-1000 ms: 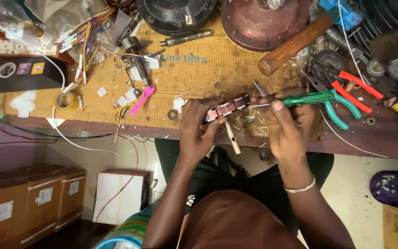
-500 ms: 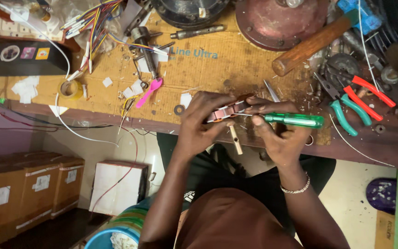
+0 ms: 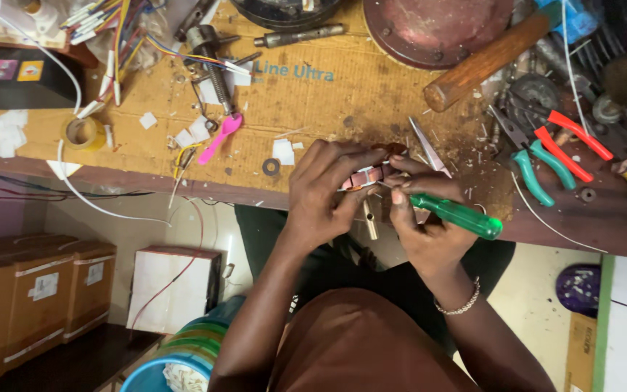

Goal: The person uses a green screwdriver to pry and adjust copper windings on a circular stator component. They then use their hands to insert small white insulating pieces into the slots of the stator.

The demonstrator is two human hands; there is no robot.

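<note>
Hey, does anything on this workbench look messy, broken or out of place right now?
Yes. The cardboard sheet covering the bench is stained and strewn with torn white paper scraps and fine debris near the left hand and right hand, which holds a green-handled screwdriver. Loose coloured wires lie tangled at the far corner.

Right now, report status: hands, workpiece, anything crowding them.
Left hand gripping small copper-wound part. Right hand holding green-handled screwdriver, tip at the part. Metal blade lying close behind on bench.

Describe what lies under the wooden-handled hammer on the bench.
The hammer rests on the cardboard sheet and beside a rusty round disc. Its head is hidden among clutter.
</note>
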